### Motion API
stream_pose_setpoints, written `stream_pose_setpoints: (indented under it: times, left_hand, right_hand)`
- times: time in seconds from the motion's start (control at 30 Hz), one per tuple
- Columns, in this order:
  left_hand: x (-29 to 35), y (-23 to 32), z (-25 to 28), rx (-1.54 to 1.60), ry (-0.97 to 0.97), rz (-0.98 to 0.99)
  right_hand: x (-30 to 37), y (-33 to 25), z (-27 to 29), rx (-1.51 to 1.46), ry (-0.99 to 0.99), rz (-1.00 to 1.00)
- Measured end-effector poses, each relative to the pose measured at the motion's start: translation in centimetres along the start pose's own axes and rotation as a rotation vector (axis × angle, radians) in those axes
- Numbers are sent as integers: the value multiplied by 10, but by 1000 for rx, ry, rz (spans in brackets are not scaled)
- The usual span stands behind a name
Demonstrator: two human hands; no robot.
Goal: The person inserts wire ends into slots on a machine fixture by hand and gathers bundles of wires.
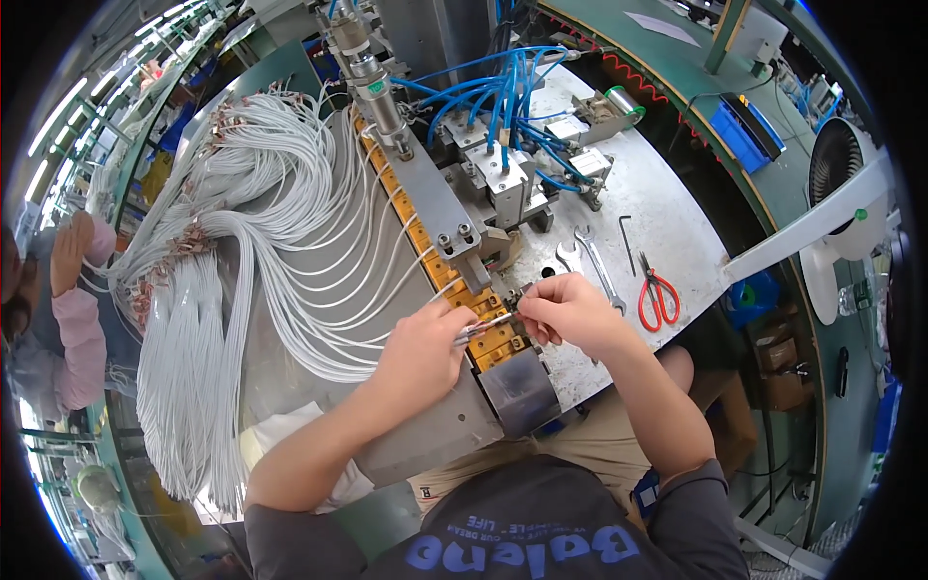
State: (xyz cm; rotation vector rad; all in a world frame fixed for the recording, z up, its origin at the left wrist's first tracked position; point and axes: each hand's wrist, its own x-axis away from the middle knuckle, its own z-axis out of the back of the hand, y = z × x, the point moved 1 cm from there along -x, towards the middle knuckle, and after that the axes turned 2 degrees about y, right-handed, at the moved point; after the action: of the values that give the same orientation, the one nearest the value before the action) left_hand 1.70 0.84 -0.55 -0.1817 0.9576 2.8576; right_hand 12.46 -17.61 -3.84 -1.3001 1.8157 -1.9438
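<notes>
My left hand (421,350) is closed on a white cable (476,330), whose end reaches right over the yellow fixture strip (501,346). Some reddish colour shows near that end. Just right of the strip, my right hand (572,311) pinches finger and thumb together close to the cable's tip; what lies between them is too small to make out. Several other white cables (329,280) run from the strip's slots into a large bundle on the left. A steel press bar (425,208) stands above the strip.
Blue air hoses (517,97) feed metal cylinders behind the strip. On the right part of the bench lie wrenches (601,266), a hex key (626,242) and red-handled scissors (658,300). A white fan (841,208) stands far right. Another person's hand (70,253) is at far left.
</notes>
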Motion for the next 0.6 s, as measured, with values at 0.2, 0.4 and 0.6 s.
stream_pose_setpoints:
  times: [0.2,0.4,0.6]
  left_hand:
    - [-5,-6,5,-89,11,45]
    - [0,11,-2,-285,-116,16]
    - [-1,-7,10,165,64,-115]
  right_hand:
    - [-16,1,-5,452,113,419]
    - [-27,15,3,85,-107,201]
    - [-19,5,10,-57,67,142]
